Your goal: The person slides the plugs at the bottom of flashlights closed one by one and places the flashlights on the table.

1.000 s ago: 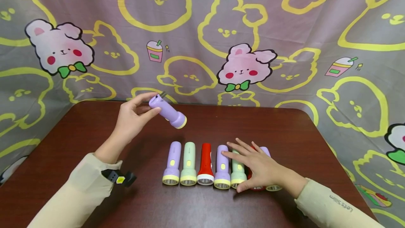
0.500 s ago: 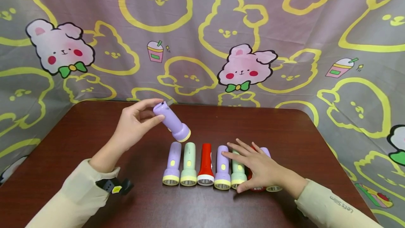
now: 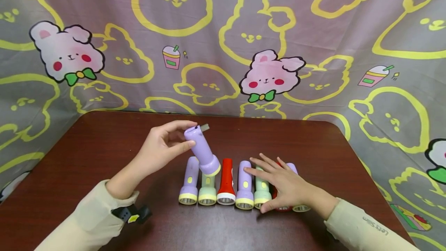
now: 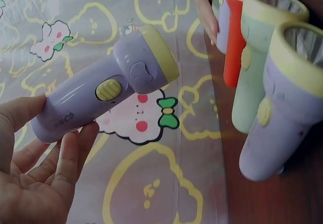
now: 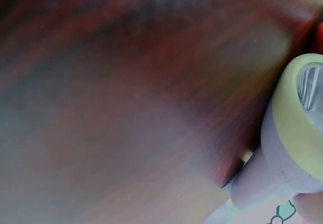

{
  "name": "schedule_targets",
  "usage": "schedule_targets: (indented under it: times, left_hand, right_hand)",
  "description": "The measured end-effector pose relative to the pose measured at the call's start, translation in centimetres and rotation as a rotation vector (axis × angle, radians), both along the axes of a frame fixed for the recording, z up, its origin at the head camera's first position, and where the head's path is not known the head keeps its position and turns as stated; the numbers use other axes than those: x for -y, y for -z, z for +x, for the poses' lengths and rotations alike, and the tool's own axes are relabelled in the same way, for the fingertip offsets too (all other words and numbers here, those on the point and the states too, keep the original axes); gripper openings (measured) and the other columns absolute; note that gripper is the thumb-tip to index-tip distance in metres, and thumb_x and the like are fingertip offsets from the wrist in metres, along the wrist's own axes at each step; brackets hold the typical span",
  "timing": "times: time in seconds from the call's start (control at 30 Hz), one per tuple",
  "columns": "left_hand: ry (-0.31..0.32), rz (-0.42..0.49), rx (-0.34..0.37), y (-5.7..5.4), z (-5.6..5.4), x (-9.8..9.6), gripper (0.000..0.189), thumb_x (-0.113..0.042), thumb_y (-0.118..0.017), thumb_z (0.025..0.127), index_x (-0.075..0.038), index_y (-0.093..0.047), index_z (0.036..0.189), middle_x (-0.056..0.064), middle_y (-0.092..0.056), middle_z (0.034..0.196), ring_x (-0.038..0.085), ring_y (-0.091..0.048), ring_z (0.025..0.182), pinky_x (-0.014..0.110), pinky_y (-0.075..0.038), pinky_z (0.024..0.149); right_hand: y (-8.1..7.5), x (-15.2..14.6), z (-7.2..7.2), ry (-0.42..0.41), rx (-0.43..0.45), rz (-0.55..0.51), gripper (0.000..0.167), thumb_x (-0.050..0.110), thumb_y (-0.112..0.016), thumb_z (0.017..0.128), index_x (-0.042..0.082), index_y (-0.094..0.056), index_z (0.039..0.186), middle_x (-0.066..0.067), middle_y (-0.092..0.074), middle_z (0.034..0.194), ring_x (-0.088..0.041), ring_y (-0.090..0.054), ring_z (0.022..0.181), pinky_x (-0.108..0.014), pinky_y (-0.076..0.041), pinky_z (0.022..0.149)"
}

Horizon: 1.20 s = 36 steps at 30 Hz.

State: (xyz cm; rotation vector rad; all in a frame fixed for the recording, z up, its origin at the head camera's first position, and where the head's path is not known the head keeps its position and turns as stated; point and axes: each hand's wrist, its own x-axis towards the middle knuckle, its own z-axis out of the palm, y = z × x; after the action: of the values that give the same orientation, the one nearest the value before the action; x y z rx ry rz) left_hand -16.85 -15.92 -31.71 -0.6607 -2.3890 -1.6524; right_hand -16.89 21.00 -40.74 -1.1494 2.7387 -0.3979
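Observation:
My left hand [image 3: 162,148] pinches a purple flashlight [image 3: 203,148] near its tail, thumb on one side and fingers on the other. Its yellow-rimmed head tilts down to the right, overlapping a green flashlight [image 3: 207,193] in the head view. A flat metal plug [image 3: 204,127] sticks out at the tail. The left wrist view shows the yellow switch [image 4: 108,90] on its body. My right hand [image 3: 283,179] lies with fingers spread over the right end of a flashlight row, partly hiding a green [image 3: 262,193], a red and a purple flashlight [image 3: 292,167].
The row also has a purple flashlight [image 3: 189,181] at its left end, a red one [image 3: 227,181] and another purple one [image 3: 245,185], lens ends toward me. They lie on a dark brown table [image 3: 167,227]. A patterned curtain [image 3: 209,22] hangs behind it.
My left hand has brought the purple flashlight rightward and down, from behind the row to over the green flashlight. The right hand stays in place.

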Motion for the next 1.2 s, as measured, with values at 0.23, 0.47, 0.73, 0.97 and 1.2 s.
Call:
schedule_targets:
  times: [0.23,0.47,0.73,0.97,1.2]
  left_hand:
    - [0.055,-0.008,0.045,0.2,0.4,-1.2,0.044,-0.002,-0.078,0.083,-0.005,-0.066,0.124,0.012,-0.071,0.111,0.012,-0.068,0.082,0.026,-0.059,0.072]
    - [0.113,-0.020,0.053,0.8,0.0,-2.3,0.043,-0.004,-0.078,0.083,-0.006,-0.066,0.124,0.012,-0.072,0.110,0.014,-0.069,0.082,0.028,-0.059,0.072]
    - [0.142,-0.046,0.084,1.0,0.0,-3.1,0.043,-0.006,-0.079,0.083,-0.009,-0.066,0.125,0.010,-0.071,0.112,0.019,-0.068,0.084,0.030,-0.060,0.073]
    - [0.175,-0.045,0.097,0.8,0.3,-3.7,0.043,-0.005,-0.078,0.083,-0.008,-0.066,0.124,0.010,-0.071,0.113,0.018,-0.070,0.087,0.029,-0.059,0.074]
    - [0.186,-0.064,0.105,0.6,0.3,-4.1,0.043,-0.007,-0.078,0.084,-0.008,-0.066,0.126,0.008,-0.071,0.117,0.017,-0.070,0.090,0.029,-0.059,0.075]
  right_hand:
    - [0.1,0.0,0.0,-0.002,-0.010,0.003,0.100,0.081,-0.065,0.069,0.045,-0.026,0.154,0.000,-0.026,0.165,-0.038,-0.017,0.153,-0.078,-0.017,0.109]
    - [0.0,0.0,0.0,0.003,0.012,-0.007,0.101,0.080,-0.068,0.069,0.045,-0.026,0.154,0.000,-0.026,0.165,-0.039,-0.015,0.153,-0.078,-0.016,0.109]
    - [-0.1,-0.2,-0.2,-0.007,0.047,-0.056,0.101,0.075,-0.071,0.069,0.043,-0.028,0.154,-0.001,-0.025,0.165,-0.042,-0.013,0.152,-0.081,-0.014,0.106]
    - [-0.3,-0.7,-0.5,-0.079,0.038,-0.237,0.093,0.073,-0.067,0.077,0.029,-0.036,0.154,-0.001,-0.027,0.164,-0.044,-0.015,0.151,-0.086,-0.017,0.099]
    - [-1.5,0.2,-0.1,-0.080,0.050,-0.334,0.079,0.042,-0.078,0.083,0.024,-0.042,0.151,-0.001,-0.034,0.161,-0.036,-0.018,0.152,-0.076,-0.029,0.104]
